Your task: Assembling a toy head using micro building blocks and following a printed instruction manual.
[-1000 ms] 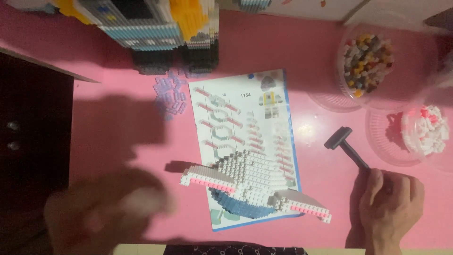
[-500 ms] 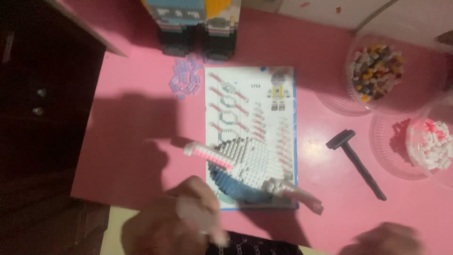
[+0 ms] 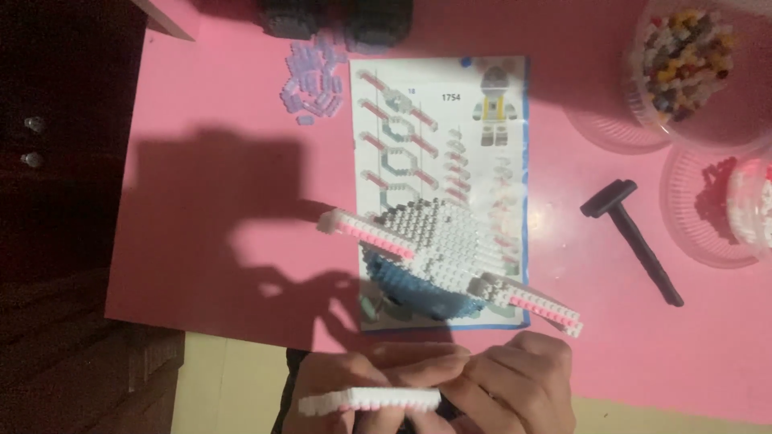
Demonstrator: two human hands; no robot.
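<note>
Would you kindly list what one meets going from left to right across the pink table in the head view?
Pile of pale purple bricks → instruction sheet with the round white-and-blue brick model on it → black T-shaped tool → clear tub of mixed coloured bricks.

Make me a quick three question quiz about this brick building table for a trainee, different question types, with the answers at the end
1. True or false: the black T-shaped tool is held in a hand.
2. What do the left hand and right hand hold together?
A. white brick strip
B. clear bowl
C. instruction sheet
3. The round white and blue brick model rests on the ____.

Key: 1 false; 2 A; 3 instruction sheet.
</note>
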